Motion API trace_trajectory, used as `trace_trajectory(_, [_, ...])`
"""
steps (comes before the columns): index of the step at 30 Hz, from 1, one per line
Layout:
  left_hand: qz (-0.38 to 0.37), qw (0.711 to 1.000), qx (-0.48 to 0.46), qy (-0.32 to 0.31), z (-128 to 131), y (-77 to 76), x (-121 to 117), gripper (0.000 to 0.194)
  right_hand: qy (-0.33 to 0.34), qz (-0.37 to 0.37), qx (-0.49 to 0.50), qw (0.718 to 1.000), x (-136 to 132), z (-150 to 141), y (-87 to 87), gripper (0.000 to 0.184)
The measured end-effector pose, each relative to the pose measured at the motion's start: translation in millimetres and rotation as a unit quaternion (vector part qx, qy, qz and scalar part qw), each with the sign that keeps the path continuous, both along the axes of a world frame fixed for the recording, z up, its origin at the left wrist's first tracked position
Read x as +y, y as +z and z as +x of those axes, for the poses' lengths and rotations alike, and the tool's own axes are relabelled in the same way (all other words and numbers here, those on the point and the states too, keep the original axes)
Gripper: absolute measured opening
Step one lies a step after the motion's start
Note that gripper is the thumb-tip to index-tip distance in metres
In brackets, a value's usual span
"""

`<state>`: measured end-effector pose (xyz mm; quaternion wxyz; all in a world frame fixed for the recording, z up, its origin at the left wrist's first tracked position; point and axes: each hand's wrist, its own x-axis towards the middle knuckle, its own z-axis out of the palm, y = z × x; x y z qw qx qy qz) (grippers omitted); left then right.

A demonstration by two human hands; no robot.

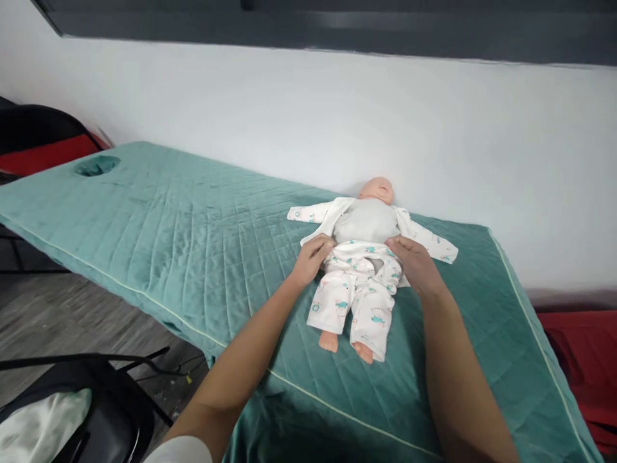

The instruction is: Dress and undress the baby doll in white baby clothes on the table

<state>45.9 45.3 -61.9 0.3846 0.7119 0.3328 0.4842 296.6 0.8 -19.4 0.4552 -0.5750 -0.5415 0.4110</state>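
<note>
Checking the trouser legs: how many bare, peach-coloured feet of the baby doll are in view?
2. One bare, peach-coloured foot pokes from the left-hand leg of the white, teal-printed cloth trousers; the other foot shows at the right-hand leg, partly covered by its cuff.

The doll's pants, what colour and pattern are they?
The pants are white with small, mostly teal printed pictures, seen best in the head view.

The pants (332, 292) on the baby doll (367, 220) are white with teal motifs; its jacket (339, 212) is white, similarly printed; the massage-bed cover (216, 225) is green, diamond-quilted, pale-edged.
</note>
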Motion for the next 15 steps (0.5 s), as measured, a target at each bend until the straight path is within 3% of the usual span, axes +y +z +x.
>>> trace_trajectory(3, [-0.078, 0.996, 0.044, -0.027, 4, 16.0, 12, 0.045, 0.011, -0.007, 0.035, 0.999, 3, -3, -6.5, 0.034])
trace_trajectory(5, [-0.105, 0.984, 0.112, -0.085, 8, 31.3, 22, 0.042, 0.011, -0.010, 0.028, 0.999, 5, -6, -8.1, 0.035])
trace_trajectory(10, [-0.063, 0.921, 0.252, -0.290, 27, 69.2, 38, 0.036, 0.024, -0.048, 0.074, 0.996, 7, -7, -8.9, 0.036])
trace_trajectory(13, [-0.022, 0.884, 0.328, -0.333, 38, 76.8, 38, 0.047, 0.055, -0.067, 0.096, 0.992, 8, -7, -9.4, 0.036])
trace_trajectory(15, [-0.020, 0.875, 0.342, -0.342, 39, 76.6, 38, 0.047, 0.086, -0.079, 0.085, 0.989, 9, -8, -9.4, 0.037])
